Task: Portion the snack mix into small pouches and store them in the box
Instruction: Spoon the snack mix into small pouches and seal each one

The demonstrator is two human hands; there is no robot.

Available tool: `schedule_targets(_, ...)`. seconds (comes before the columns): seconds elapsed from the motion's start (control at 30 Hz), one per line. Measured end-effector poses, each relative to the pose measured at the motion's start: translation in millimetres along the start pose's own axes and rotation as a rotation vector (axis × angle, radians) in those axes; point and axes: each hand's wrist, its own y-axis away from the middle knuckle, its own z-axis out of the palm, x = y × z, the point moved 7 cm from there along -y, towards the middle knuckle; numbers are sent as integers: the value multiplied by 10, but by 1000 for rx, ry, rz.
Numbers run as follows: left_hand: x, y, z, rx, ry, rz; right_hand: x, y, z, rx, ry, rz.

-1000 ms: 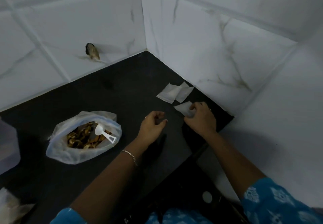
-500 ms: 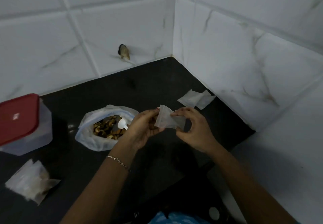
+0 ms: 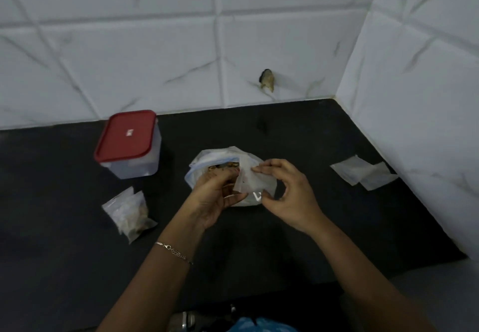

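Obs.: the empty pouch (image 3: 247,185), which the right hand (image 3: 289,198) was lifting off the counter (image 3: 324,228) a second ago and both hands took up half a second ago, is now held directly over the snack-mix bag (image 3: 207,156).

Left hand (image 3: 211,198): fingers curled, thumb and fingertips pinching the pouch's near-left edge. Right hand: thumb and forefinger nipping the upper right edge, the other fingers loosely curled and holding nothing.

Reading: the two grips look set to pull the mouth apart. Whether it is open yet, I cannot tell, as the film is too pale against the bag behind it. Judged stage: pouch fetched, filling not yet begun.

Positions relative to the bag:
- box (image 3: 129,147) to its left and a little behind, against the tiled wall (image 3: 155,59), lid on
- filled pouches (image 3: 129,213) to its left and nearer the person, not yet stored
- spare pouches (image 3: 363,172) well to its right, by the side wall

Materials:
- pouches: thin, flat, translucent squares, limp and crinkling
- bag: soft cloudy plastic, rim rolled down, brown mix showing at the top
- box: rigid frosted tub with rounded corners and a glossy red lid
- counter: matt black

A thin chain bracelet (image 3: 173,250) sits on the left wrist.
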Motion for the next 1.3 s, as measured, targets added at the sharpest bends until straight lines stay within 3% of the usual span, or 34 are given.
schedule_targets(0.1, 141, 77, -177, 49, -118, 103, -116, -83, 203, -35, -8, 16)
schedule_targets(0.3, 434, 317, -396, 215, -405, 391, -410, -213, 571, -55, -423, 221)
schedule_targets(0.47, 556, 455, -507, 274, -542, 459, -581, -323, 829, -93, -532, 271)
schedule_targets(0.93, 677, 487, -702, 425, -876, 504, -801, -554, 908, -59, -114, 73)
schedule_targets(1.07, 805, 507, -902, 512, -905, 497, -738, -623, 845, -47, -88, 76)
schedule_targets(1.2, 819, 491, -934, 499, -913, 479, -800, -645, 926, -167, -120, 36)
schedule_targets(1.3, 822, 480, -959, 496, -913, 469, -991, -618, 995, -341, 1, -184)
